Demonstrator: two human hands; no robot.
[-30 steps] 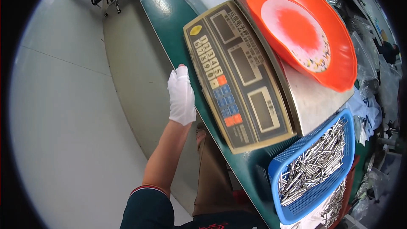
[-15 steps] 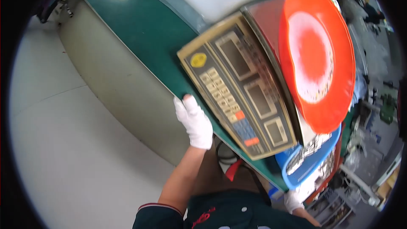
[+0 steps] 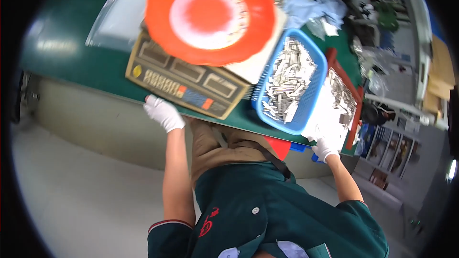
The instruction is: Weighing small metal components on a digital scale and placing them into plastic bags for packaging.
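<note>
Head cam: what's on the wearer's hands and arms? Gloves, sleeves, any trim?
Both the left hand and the right hand wear plain white gloves ending at the wrist. The forearms are bare. The sleeves are short and dark green, part of a dark green shirt; the left sleeve cuff has a red and white trim band. No watch or wristband shows.

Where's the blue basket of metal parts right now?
In the head view, the blue basket sits on the green table, right of centre, between the counting scale with its orange bowl and a red tray, just above the right hand.
</note>
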